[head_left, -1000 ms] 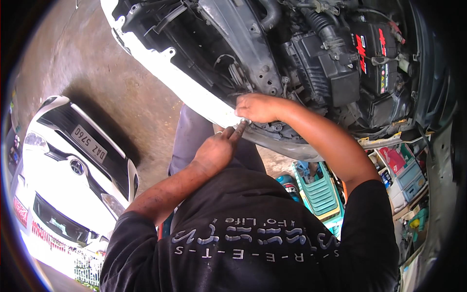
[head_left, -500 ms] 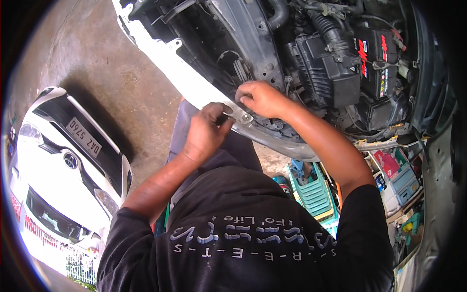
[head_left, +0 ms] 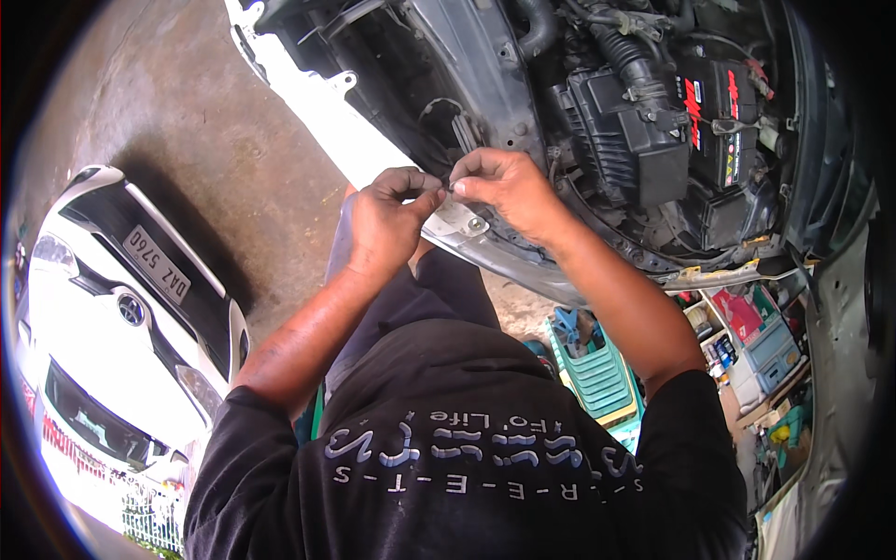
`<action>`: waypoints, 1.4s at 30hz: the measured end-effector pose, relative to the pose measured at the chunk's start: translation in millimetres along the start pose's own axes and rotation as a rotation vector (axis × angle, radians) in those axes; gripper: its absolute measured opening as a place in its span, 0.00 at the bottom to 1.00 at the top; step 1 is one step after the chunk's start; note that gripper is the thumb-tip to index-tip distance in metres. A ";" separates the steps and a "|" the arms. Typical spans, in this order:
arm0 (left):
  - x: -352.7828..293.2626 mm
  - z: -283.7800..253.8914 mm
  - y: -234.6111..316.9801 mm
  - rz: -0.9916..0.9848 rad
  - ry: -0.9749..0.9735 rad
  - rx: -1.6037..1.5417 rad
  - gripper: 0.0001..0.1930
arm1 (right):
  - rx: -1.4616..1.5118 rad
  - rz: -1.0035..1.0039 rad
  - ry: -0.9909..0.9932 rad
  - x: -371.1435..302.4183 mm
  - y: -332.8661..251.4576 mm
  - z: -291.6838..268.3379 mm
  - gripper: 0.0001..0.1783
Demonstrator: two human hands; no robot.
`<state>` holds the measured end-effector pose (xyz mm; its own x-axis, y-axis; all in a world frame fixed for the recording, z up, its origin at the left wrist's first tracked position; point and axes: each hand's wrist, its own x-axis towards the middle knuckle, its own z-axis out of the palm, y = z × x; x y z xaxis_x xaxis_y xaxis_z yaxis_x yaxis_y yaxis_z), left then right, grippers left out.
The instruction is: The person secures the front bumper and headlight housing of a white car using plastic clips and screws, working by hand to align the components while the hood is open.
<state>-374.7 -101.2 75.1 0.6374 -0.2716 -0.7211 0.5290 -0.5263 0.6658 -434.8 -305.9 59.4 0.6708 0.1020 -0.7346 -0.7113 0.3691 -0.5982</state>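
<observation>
Above the corner of the car's white front bumper [head_left: 322, 131], my two hands meet fingertip to fingertip. Thumb and fingers of my left hand [head_left: 392, 217] are pinched together. My right hand [head_left: 504, 191] pinches too, right beside it. Something small and dark seems to sit between the fingertips, too small to name. Just below the hands, a round bolt head [head_left: 477, 224] shows on the bumper's end tab. The dark open bay [head_left: 401, 103] behind the bumper lies beyond my fingers.
The engine bay holds a black air filter box [head_left: 611, 131] and a black battery [head_left: 723, 117]. Green stacked crates [head_left: 597, 373] stand below the fender, with a cluttered shelf [head_left: 761, 345] at right. A white car [head_left: 121, 308] is parked on the concrete floor [head_left: 224, 131] at left.
My left hand has lifted slightly off the bumper's end and turned toward the right hand. The fingertips of both hands have come together, and the bolt head shows more plainly.
</observation>
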 end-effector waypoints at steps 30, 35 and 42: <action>-18.2 -1.0 -8.0 0.400 -0.192 0.644 0.21 | -1.045 0.260 -0.275 39.8 -13.9 -13.5 0.06; -15.1 10.1 1.8 0.256 -0.322 0.689 0.29 | -1.124 0.360 -0.327 57.4 -12.8 -6.3 0.10; -14.4 15.8 -0.7 0.210 -0.355 0.685 0.32 | -1.351 0.481 -0.335 72.4 -0.1 1.1 0.14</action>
<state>-393.2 -109.7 81.9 0.4080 -0.5996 -0.6885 -0.1172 -0.7823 0.6118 -385.9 -297.6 6.7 0.2008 0.2362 -0.9507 -0.4010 -0.8656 -0.2997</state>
